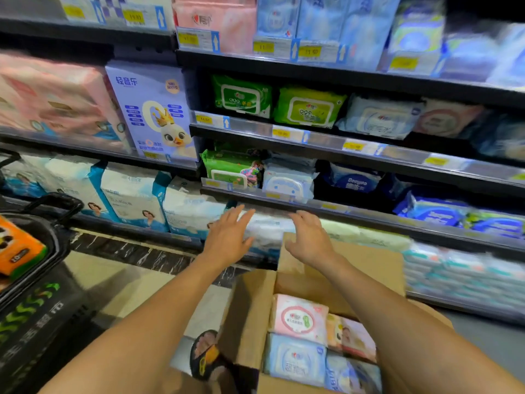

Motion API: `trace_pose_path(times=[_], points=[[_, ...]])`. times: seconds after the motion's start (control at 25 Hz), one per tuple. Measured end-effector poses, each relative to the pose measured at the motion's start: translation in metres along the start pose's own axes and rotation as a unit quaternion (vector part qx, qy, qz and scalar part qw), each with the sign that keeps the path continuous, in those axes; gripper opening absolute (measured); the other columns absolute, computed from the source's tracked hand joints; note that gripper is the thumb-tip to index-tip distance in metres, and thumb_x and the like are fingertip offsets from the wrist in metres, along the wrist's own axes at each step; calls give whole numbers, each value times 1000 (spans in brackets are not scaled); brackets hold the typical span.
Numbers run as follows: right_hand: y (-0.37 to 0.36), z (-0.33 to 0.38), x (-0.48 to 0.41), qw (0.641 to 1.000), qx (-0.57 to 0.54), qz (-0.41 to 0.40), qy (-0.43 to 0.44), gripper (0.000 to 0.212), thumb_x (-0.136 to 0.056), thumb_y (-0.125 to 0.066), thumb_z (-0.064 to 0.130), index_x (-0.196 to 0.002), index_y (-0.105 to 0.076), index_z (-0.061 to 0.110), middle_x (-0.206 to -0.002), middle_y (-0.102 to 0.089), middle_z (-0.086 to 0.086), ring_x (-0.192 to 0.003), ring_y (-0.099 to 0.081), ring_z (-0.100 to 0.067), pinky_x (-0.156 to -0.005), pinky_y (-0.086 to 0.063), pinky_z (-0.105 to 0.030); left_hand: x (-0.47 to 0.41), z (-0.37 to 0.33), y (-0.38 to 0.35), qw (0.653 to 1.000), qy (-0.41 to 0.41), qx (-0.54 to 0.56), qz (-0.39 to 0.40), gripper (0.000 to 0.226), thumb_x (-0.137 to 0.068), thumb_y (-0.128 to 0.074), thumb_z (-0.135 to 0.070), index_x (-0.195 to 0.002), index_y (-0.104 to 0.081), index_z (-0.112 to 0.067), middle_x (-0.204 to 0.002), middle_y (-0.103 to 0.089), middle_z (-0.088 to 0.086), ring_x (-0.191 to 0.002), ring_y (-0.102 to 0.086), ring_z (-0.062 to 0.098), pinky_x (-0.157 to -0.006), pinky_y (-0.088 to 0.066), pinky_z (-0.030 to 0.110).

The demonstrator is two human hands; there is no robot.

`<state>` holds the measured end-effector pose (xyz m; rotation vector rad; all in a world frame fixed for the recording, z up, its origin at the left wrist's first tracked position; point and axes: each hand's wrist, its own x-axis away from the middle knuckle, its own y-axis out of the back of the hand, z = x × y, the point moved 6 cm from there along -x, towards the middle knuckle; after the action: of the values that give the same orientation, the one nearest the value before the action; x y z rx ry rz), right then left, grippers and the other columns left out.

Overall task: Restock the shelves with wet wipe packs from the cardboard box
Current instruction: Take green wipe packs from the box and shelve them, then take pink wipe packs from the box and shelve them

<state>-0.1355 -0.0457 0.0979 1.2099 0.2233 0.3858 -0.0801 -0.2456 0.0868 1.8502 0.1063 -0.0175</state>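
**Ana:** Both bare forearms reach forward from the bottom edge, over an open cardboard box (250, 317) standing on the floor.

**Ben:** What's inside it?

**Ana:** Wet wipe packs lying flat. There is a pink pack (298, 317) at the far side and a pale blue pack (295, 358) nearer. The ones to their right are too blurred to read.

**Ben:** And the grips?

**Ana:** The left grip (227, 237) and right grip (309, 237) are both released, with fingers straight and spread, palms down, grasping nothing. They hover side by side, apart, just under a black shelf edge (335, 213). The right one is above the box's raised far flap.

**Ben:** What's on the shelves?

**Ana:** Just above the grips, a green pack (230, 169) stands beside a light blue pack (287, 184). One shelf up, two green wipe packs (241, 95) sit side by side, then paler packs, blurred.

**Ben:** Anything to the left?

**Ana:** A dark shopping basket (56, 243) holds an orange packet (17, 251). A sandalled foot (207, 356) is just beside the box's left wall.
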Motion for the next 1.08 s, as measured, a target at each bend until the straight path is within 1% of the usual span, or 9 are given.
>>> trace_pose_path(times=[0.24,0.36,0.48,0.56,0.72,0.8,0.88,1.0,1.08], points=[[4,-63,83,999,-13,7,-42,77,-87,-70,33,-155,-38,18,-162,-31,-9,-150,-27,-29,-121,-30,-41,61,-74,-34,998,-49,13,32,70,-100,-60,-45,-161,-28,-33,-171,-22,-1,-158,-19,26,-123,-26,48],[-8,-88,113,998,-13,18,-52,75,-88,-71,32,-155,-39,18,-160,-34,-7,-148,-31,-29,-121,-30,-39,83,-99,-57,996,-64,11,57,74,-99,-61,-45,-162,-25,-33,-171,-20,-1,-158,-17,25,-125,-23,49],[-30,-113,135,996,-24,47,-65,73,-90,-70,28,-154,-40,16,-158,-37,-8,-146,-33,-29,-120,-30,-38,98,-114,-87,993,-64,22,102,75,-99,-62,-43,-163,-25,-32,-172,-20,-1,-159,-16,24,-126,-22,47],[-48,-128,144,993,-39,72,-80,75,-90,-70,31,-155,-39,14,-157,-37,-9,-145,-33,-30,-119,-32,-39,105,-120,-105,990,-62,36,125,74,-100,-62,-41,-163,-25,-32,-172,-19,-2,-158,-17,23,-126,-22,45],[-90,-156,157,982,-68,121,-129,70,-88,-71,30,-149,-43,10,-151,-42,-12,-139,-38,-34,-112,-36,-38,113,-124,-149,980,-48,56,187,71,-101,-60,-36,-163,-26,-28,-172,-19,0,-157,-19,24,-124,-24,38],[-114,-167,165,975,-82,149,-146,68,-85,-75,30,-145,-47,14,-143,-47,-11,-135,-42,-34,-107,-39,-37,116,-120,-173,974,-32,64,215,69,-101,-60,-30,-163,-28,-27,-171,-20,2,-156,-20,26,-124,-26,34],[-139,-179,172,965,-100,179,-163,74,-83,-77,33,-148,-44,16,-141,-49,-12,-135,-43,-35,-107,-40,-38,121,-114,-199,966,-10,74,247,70,-100,-61,-22,-162,-28,-27,-171,-21,4,-155,-21,31,-125,-25,36],[-173,-190,181,950,-109,222,-190,78,-85,-77,37,-149,-40,11,-142,-50,-17,-135,-45,-37,-105,-43,-41,129,-104,-229,955,24,71,287,75,-98,-65,-21,-163,-26,-28,-171,-21,5,-155,-20,34,-126,-23,41],[-193,-196,185,936,-123,253,-211,77,-86,-78,36,-146,-41,7,-140,-54,-18,-126,-53,-33,-99,-48,-41,131,-100,-242,950,38,74,301,79,-97,-68,-22,-163,-25,-28,-171,-21,5,-156,-21,32,-126,-25,41]])
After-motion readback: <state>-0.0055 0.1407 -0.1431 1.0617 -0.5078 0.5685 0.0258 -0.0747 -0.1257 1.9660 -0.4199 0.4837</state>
